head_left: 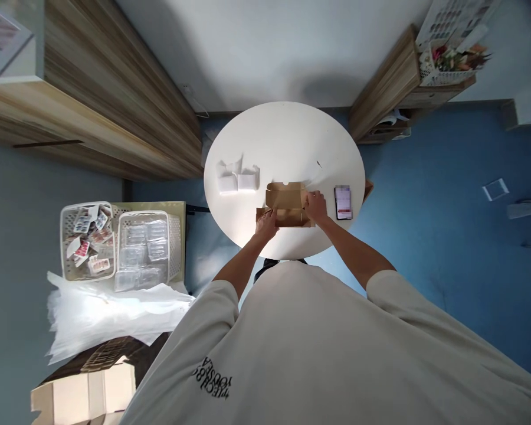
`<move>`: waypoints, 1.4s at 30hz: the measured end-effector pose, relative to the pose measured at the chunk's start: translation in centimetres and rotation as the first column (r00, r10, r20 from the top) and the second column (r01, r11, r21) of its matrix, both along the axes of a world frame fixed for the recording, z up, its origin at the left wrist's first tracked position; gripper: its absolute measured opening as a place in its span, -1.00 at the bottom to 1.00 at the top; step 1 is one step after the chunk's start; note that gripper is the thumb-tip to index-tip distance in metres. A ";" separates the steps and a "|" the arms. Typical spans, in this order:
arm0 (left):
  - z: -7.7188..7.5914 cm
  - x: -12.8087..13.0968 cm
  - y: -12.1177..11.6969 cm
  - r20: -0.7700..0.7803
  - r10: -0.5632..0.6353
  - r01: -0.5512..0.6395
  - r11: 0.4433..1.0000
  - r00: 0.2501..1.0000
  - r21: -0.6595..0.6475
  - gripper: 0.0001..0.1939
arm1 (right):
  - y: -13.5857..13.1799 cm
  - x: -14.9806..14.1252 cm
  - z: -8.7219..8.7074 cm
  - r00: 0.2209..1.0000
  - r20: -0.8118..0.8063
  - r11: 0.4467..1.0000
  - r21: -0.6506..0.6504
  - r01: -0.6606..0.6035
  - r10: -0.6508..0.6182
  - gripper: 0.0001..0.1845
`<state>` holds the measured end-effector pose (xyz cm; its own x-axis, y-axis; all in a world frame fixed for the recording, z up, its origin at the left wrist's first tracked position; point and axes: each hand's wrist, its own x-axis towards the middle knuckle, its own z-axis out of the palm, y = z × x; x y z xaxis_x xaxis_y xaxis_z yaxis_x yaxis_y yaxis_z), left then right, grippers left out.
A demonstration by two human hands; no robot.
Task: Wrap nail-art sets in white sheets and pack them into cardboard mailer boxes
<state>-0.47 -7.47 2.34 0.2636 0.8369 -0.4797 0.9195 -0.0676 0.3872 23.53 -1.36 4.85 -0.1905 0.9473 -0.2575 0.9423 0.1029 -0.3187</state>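
A small brown cardboard box (285, 199) lies on the white round table (287, 136) in front of me, with its lid raised away from me. My left hand (266, 223) grips the near left end of the box, its fingers bent at the side flap. At the right end, my right hand (316, 205) is closed on the cardboard near the lid's side. Two white wrapped packets (246, 182) sit side by side on the table, left of the box. The inside of the box looks bare, though the hands cover its ends.
A phone (344, 203) with a lit screen lies right of the box. To my left stand a basket of small colourful packs (88, 242) and a basket of clear plastic cases (172, 248). White wrapping sheets (128, 313) and an open carton (88, 395) are nearer me.
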 end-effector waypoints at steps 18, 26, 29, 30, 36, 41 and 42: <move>2.6 -1.4 -1.9 -0.094 0.123 -0.111 0.986 0.988 0.120 -0.12 | -4.7 -3.4 -0.5 0.936 0.141 0.936 -0.198 -0.292 0.321 -0.09; 1.5 -3.4 -1.4 -0.060 0.258 -0.252 0.964 0.964 0.087 -0.35 | -4.7 -3.7 -0.6 0.932 0.174 0.932 -0.237 -0.274 0.318 -0.09; 0.9 -2.9 -0.8 -0.051 0.277 -0.276 0.961 0.960 0.022 -0.49 | -4.7 -3.7 -0.6 0.928 0.187 0.929 -0.250 -0.272 0.322 -0.08; 0.8 -2.8 -0.6 -0.045 0.278 -0.278 0.960 0.959 0.004 -0.53 | -4.7 -3.7 -0.6 0.928 0.190 0.929 -0.255 -0.269 0.321 -0.08; 2.0 -2.2 -0.8 0.063 0.293 -0.291 0.956 0.954 -0.039 -0.42 | -4.9 -3.8 -0.4 0.941 0.187 0.940 -0.253 -0.230 0.281 -0.01; 2.8 -1.1 -1.2 0.203 0.244 -0.251 0.968 0.948 0.006 -0.26 | -5.2 -4.0 -0.4 0.943 0.192 0.945 -0.240 -0.222 0.271 -0.01; 2.7 -0.8 -1.2 0.226 0.242 -0.251 0.968 0.944 0.008 -0.26 | -5.2 -4.0 -0.5 0.943 0.195 0.946 -0.239 -0.222 0.270 -0.01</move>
